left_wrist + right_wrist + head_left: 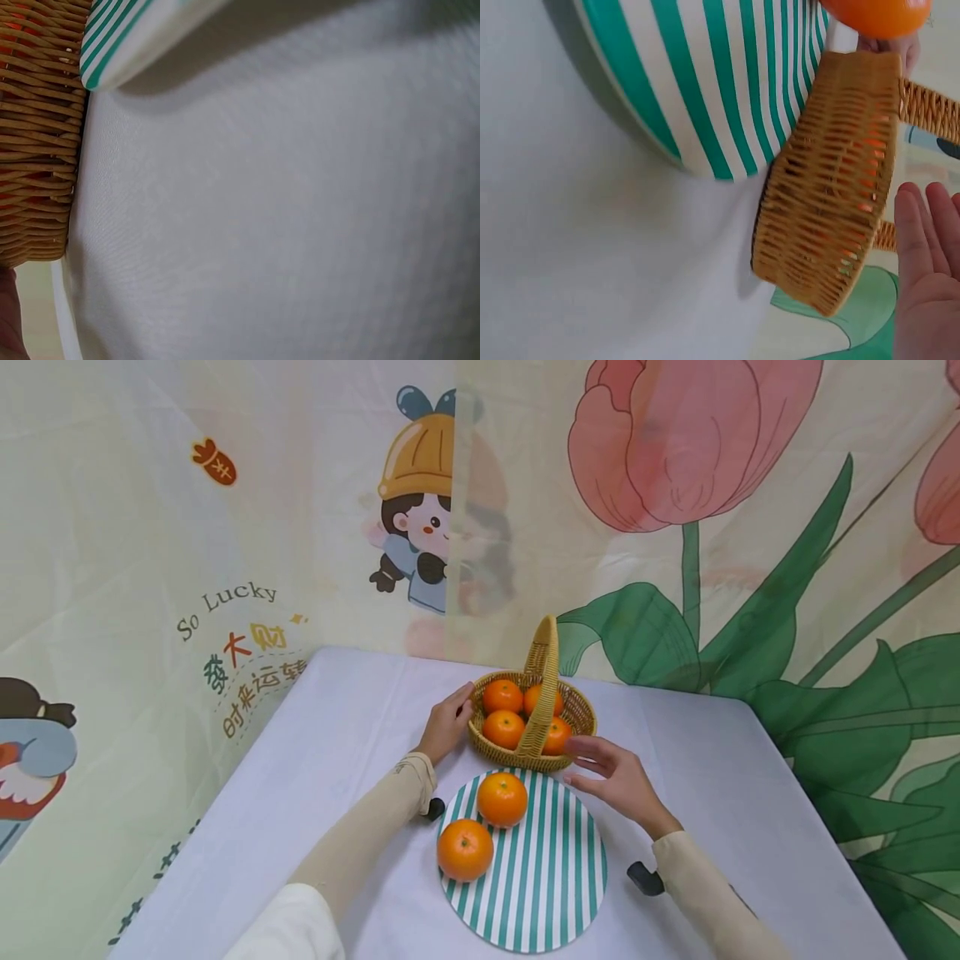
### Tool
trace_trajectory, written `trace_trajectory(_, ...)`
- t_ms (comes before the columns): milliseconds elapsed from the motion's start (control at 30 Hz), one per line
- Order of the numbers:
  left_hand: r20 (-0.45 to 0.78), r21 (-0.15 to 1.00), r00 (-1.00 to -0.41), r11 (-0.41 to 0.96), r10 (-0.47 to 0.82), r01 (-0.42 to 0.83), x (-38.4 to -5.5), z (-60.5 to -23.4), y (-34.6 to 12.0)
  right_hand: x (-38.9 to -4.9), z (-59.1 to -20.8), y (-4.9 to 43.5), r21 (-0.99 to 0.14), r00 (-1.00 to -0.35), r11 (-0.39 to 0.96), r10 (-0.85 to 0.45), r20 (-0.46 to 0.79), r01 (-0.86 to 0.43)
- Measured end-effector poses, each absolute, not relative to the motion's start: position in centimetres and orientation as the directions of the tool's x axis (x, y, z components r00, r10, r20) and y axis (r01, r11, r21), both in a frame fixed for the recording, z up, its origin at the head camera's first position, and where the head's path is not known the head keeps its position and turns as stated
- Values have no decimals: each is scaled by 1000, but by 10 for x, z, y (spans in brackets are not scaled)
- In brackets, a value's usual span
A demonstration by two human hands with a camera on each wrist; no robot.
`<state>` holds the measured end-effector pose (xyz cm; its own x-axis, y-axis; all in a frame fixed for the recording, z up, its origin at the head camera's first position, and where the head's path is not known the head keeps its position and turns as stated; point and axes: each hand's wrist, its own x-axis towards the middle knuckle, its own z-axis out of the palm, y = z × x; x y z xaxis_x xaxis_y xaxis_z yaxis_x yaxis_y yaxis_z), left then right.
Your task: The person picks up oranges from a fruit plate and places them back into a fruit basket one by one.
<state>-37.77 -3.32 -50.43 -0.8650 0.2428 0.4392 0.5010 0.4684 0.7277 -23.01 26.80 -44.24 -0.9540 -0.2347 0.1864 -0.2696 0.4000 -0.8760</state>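
A woven wicker basket [583,714] with an arched handle stands at the back of the table and holds several oranges [503,729]. My left hand [446,720] rests against the basket's left side, its fingers along the rim. Just off the right side of the basket, my right hand [615,774] has its fingers straight and holds nothing; the right wrist view shows these fingers [915,240] extended too. In front of the basket lies a round board with green and white stripes [551,877]. Two oranges sit on it, a rear one [502,799] and a front left one [465,850].
A white cloth [382,877] covers the table. Behind it hangs a printed fabric backdrop [337,527] with a cartoon figure and large tulips. The board's edge lies close to the basket's front. A dark wrist-worn piece [646,878] sticks out by my right forearm.
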Motion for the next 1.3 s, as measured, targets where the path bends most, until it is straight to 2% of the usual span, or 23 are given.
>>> trace_trajectory(267,460,715,-855,470,241,517,-378,-505,-34,-219,-450,252,-908,-926,310,-335,172,-281)
trace_trajectory(500,444,724,-864,473,237,502,-378,-507,-34,-220,-459,231,-911,-894,291,-421,151,-291)
trace_trajectory(767,434,728,-867,471,247,499,-379,-506,-34,-224,-469,207,-905,-875,329,-476,88,-270)
trace_trajectory(1033,448,727,-859,458,246,511,-376,-505,-34,-229,-475,191,-878,-885,420,-466,8,-229)
trace_trajectory(1300,438,735,-865,457,242,500,-378,-505,-33,-235,-477,184,-821,-885,503,-466,5,-270)
